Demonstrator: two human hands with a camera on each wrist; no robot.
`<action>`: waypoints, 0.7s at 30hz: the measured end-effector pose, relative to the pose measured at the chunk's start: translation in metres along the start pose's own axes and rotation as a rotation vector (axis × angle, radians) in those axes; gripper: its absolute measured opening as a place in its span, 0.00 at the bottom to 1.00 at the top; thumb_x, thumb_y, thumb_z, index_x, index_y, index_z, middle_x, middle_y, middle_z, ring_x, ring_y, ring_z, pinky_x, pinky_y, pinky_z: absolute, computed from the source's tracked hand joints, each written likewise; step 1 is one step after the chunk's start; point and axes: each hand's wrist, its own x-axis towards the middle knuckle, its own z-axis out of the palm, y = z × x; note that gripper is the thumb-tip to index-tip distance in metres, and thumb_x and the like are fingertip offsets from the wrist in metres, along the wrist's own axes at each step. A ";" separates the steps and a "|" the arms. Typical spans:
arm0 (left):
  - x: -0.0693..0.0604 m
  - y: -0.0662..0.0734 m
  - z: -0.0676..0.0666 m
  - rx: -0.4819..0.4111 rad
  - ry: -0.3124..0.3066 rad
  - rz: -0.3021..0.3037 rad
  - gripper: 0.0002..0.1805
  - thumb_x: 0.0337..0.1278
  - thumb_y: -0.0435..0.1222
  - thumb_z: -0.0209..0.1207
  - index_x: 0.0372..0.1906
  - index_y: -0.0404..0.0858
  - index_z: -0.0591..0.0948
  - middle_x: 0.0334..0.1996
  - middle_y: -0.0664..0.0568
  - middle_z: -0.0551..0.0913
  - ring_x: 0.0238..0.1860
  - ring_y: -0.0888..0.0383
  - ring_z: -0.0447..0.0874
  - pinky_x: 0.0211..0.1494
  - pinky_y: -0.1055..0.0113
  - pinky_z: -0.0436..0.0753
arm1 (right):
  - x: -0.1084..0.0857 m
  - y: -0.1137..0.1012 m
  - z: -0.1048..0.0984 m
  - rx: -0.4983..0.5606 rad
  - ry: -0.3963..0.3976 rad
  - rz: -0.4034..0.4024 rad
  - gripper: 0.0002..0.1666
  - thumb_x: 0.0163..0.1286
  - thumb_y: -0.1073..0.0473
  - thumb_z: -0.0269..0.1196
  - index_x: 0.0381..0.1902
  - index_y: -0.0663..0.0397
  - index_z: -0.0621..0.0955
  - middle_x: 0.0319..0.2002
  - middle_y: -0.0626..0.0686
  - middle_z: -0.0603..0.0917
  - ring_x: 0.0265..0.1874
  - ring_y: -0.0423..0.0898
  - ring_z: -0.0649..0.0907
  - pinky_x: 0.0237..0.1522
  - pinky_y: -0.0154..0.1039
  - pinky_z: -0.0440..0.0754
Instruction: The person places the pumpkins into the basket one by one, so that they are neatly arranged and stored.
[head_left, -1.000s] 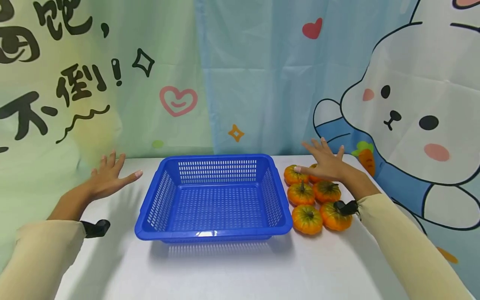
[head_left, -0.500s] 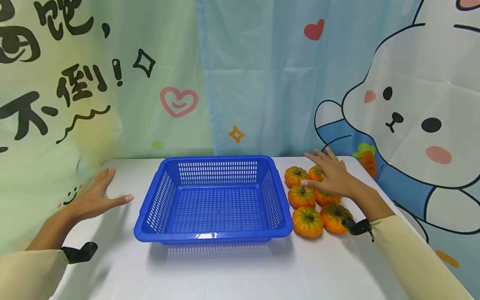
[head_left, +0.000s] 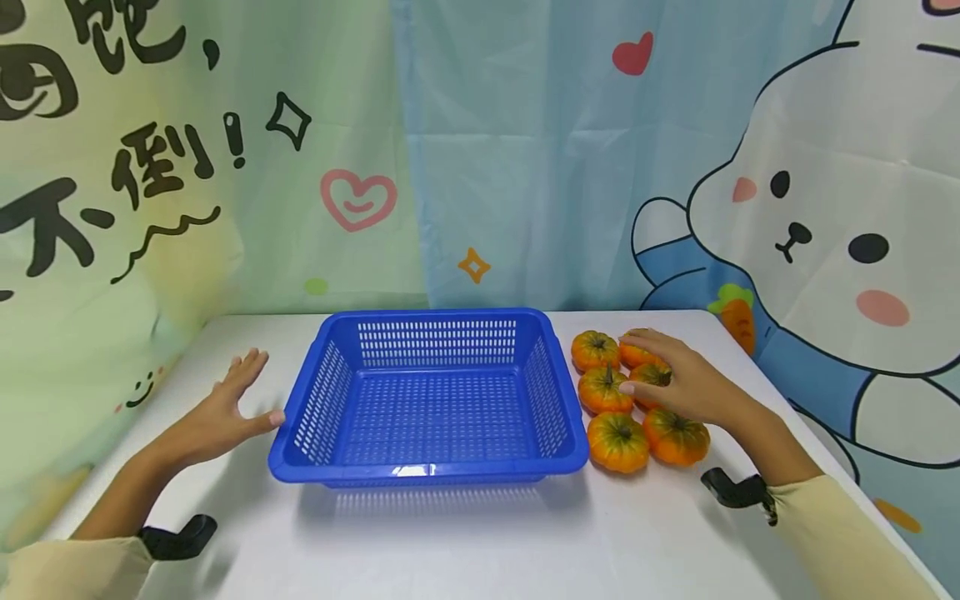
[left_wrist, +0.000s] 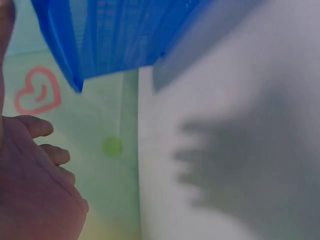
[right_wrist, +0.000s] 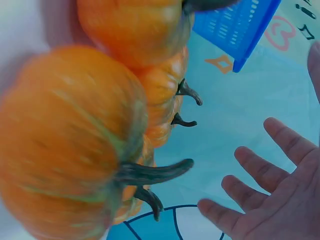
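A blue plastic basket (head_left: 427, 468) with slotted walls stands in the middle of the white table; nothing lies in it. To its right, several small orange pumpkins (head_left: 618, 442) with dark green stems sit in two columns. My right hand (head_left: 686, 379) is above the farther pumpkins and partly covers them. In the right wrist view its fingers (right_wrist: 270, 175) are spread, apart from the pumpkins (right_wrist: 70, 135). Left of the basket, my left hand (head_left: 213, 417) is held in the air, thumb out near the rim. It holds nothing.
The white table (head_left: 450, 550) ends at a printed curtain (head_left: 487, 167) behind it and at both sides. A black strap mount (head_left: 180, 537) sits on the left wrist, another mount (head_left: 738, 490) on the right.
My right hand has come down and nearer over the pumpkins, its fingers less spread. My left hand dropped nearer and leftward, then moved right toward the basket. Basket and pumpkins have stayed put.
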 end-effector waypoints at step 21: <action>-0.018 0.034 0.037 -0.149 -0.044 0.176 0.56 0.59 0.51 0.62 0.77 0.37 0.37 0.77 0.40 0.33 0.73 0.33 0.33 0.67 0.31 0.46 | -0.046 -0.013 0.027 0.307 0.010 0.017 0.30 0.70 0.53 0.62 0.65 0.60 0.73 0.63 0.62 0.73 0.60 0.63 0.74 0.52 0.54 0.79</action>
